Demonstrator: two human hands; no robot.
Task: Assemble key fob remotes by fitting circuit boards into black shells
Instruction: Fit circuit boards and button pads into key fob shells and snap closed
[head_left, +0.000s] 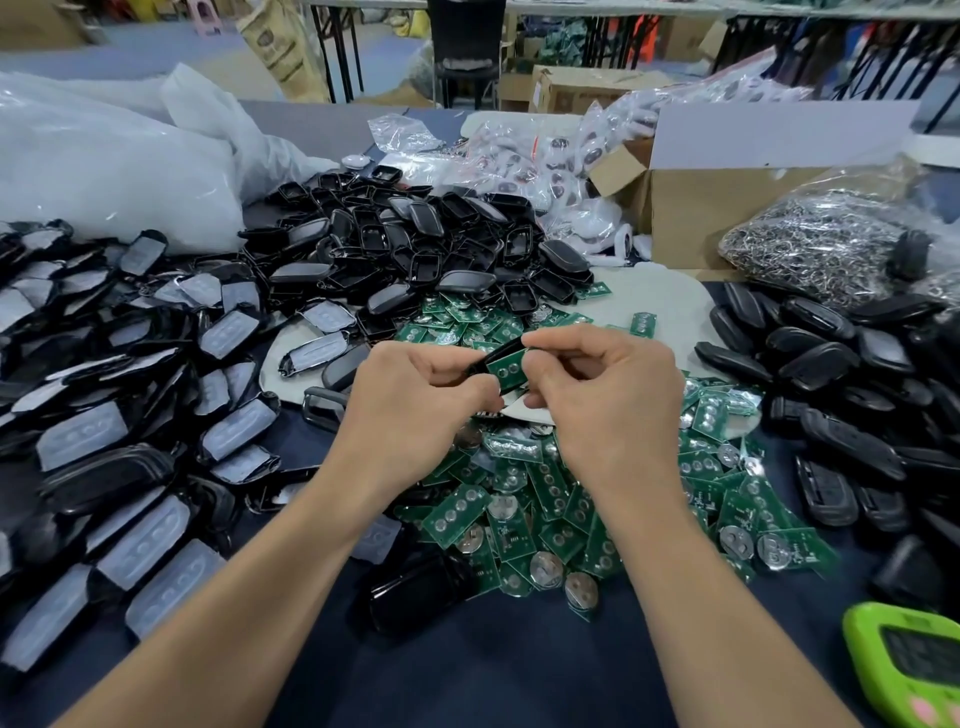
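Above the middle of the table, my left hand and my right hand meet around one black shell with a green circuit board lying in it. The left fingers grip the shell's left end. The right thumb and fingers pinch the board and the shell's right end. Most of the shell is hidden by my fingers. A loose heap of green circuit boards with coin cells lies right under my hands.
Black shell halves are piled behind the boards. Shells with clear button pads cover the left. Closed black fobs lie on the right, behind them a bag of key rings and a cardboard box. A green timer sits bottom right.
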